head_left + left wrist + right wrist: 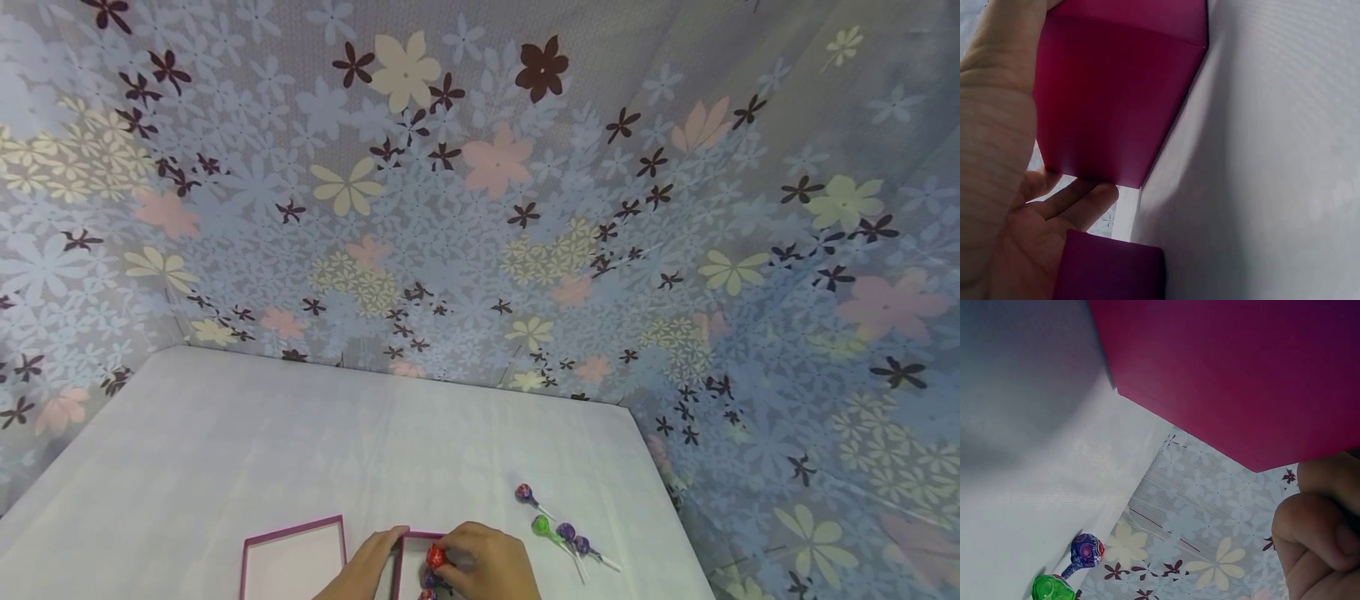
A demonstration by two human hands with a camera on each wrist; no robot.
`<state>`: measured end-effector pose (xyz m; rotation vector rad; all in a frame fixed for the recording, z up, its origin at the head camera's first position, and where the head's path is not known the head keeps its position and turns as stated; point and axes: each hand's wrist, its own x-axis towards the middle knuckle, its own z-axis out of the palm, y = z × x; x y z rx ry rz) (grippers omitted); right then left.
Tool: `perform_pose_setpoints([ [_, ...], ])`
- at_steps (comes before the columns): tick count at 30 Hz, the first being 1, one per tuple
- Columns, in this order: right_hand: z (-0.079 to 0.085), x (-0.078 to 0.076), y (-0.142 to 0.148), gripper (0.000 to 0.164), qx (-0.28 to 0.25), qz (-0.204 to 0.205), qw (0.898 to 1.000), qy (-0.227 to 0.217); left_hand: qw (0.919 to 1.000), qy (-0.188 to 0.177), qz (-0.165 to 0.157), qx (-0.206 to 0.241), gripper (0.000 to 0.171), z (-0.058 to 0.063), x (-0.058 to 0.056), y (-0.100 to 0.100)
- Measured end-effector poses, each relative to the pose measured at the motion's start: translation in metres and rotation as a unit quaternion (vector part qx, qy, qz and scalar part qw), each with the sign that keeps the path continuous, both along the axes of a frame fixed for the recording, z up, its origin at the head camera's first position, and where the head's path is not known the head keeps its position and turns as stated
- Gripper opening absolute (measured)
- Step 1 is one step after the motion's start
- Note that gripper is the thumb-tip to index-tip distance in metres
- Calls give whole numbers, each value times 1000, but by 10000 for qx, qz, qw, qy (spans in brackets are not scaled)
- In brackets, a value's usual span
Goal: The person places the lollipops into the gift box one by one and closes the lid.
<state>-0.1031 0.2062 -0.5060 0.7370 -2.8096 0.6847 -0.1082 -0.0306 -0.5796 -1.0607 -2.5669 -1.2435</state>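
My right hand (491, 560) pinches a red-wrapped lollipop (436, 557) between thumb and fingers over a magenta box (423, 534) with a pale inside. Below that lollipop, a dark-wrapped lollipop (429, 580) and another red one (427, 594) lie inside the box, partly covered by my hand. My left hand (366, 567) holds the box at its left side; the left wrist view shows its fingers (1100, 203) curled at the end of the magenta wall (1116, 106). In the right wrist view the box wall (1235, 375) hides the held lollipop, and curled fingers (1316, 528) show beside it.
Left of my left hand lies a second magenta-edged tray or lid (292, 530). On the white table (337, 450), to the right, are a green lollipop (541, 525) and several purple ones, including one farther back (524, 492). Flowered cloth (450, 208) hangs behind the table.
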Motion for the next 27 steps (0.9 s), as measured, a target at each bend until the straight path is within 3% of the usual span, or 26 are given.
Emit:
perform_pose_setpoints([
  [10,-6,1,-8,21,571,39,9972,474,9973,723,73,128,89,-5,-1,3],
  [16,-7,2,-9,21,719,-66,9972,166,9977,666,86,121,89,-4,1,3],
  [23,-8,3,-11,20,776,-45,9954,556,9972,715,69,196,89,-3,1,4],
  [27,-8,3,-11,20,837,-110,9950,537,9958,876,65,269,88,-5,0,4],
])
